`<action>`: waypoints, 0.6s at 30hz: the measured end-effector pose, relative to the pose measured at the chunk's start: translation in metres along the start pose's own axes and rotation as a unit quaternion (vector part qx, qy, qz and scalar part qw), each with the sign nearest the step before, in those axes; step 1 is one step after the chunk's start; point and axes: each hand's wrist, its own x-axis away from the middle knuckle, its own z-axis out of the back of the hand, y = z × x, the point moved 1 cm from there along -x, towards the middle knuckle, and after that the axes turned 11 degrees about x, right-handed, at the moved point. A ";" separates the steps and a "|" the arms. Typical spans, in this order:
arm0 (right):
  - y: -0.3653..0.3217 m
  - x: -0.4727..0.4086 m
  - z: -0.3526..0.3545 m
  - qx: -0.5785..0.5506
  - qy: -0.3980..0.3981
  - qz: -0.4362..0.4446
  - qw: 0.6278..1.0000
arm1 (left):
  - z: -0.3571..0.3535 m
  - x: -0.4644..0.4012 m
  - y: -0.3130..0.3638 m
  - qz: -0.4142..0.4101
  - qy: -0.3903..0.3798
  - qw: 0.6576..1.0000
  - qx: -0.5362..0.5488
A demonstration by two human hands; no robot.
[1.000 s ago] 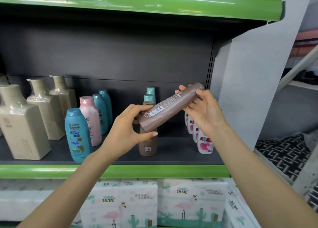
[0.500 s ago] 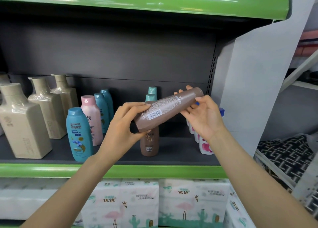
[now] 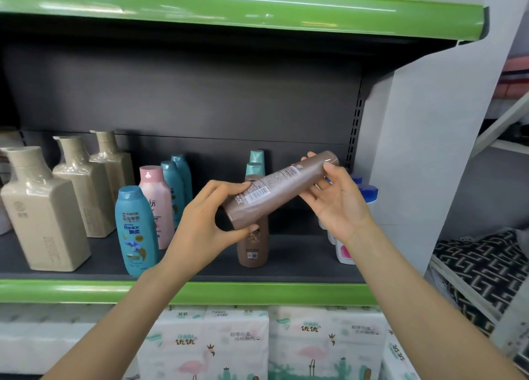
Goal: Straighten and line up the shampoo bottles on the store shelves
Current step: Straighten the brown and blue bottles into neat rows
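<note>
I hold a brown shampoo bottle [image 3: 279, 187] lying nearly sideways in the air in front of the shelf, barcode facing me. My left hand [image 3: 204, 225] grips its lower left end with curled fingers and thumb. My right hand [image 3: 337, 202] curls round its upper right end. Behind it a second brown bottle [image 3: 253, 243] stands upright on the dark shelf [image 3: 297, 262], with two teal-capped bottles [image 3: 255, 159] behind that. White bottles with blue caps [image 3: 367, 192] stand at the right, partly hidden by my right hand.
On the left stand a blue bottle [image 3: 136, 230], a pink one [image 3: 156, 202], teal ones [image 3: 177, 182] and several beige square bottles [image 3: 43, 213]. A green shelf lip [image 3: 86, 291] runs along the front. Tissue packs [image 3: 257, 345] fill the shelf below.
The held brown bottle has tilted a little flatter and shifted slightly, with both hands still on its ends. My left fingers have wrapped further round its base.
</note>
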 end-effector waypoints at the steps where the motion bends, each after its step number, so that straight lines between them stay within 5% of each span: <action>1: -0.001 0.000 -0.001 0.020 0.001 0.002 1.000 | 0.001 -0.001 0.002 0.024 0.000 0.999 0.029; 9: -0.002 0.003 -0.014 0.098 -0.059 0.030 0.993 | 0.001 -0.008 0.005 0.121 0.025 0.975 0.185; 18: -0.015 -0.006 -0.029 0.193 0.095 0.091 0.972 | 0.010 -0.025 -0.004 0.125 -0.012 0.978 0.169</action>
